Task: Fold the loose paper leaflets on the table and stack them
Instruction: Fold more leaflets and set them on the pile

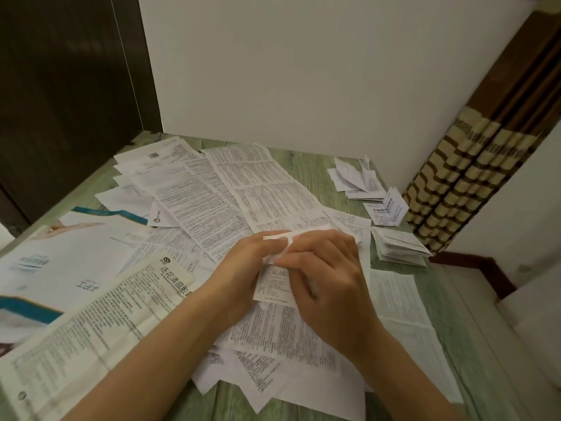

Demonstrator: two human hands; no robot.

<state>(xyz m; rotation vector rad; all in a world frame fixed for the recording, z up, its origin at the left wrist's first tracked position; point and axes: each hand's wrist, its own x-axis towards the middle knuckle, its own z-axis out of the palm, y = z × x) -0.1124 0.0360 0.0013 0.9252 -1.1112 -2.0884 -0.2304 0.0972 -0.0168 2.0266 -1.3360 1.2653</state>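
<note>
Fingers (258,243) of left hand (243,268) and right hand (328,284) pinch one leaflet (273,282).

- Two grips, left grip (243,268) and right grip (331,287), are pinching one small leaflet (273,284).
- Three folded piles (356,177) (385,212) (397,247) are lying right.
- One glossy brochure (60,253) is lying left.
- Loose sheets (194,196) are overlapping — uncountable.

The small leaflet (274,281), printed and partly folded, sits at centre. The loose leaflets (212,202) lie flat and overlapping from 6 to 12 o'clock. The folded leaflets (397,246) are stacked at 3 o'clock.
</note>
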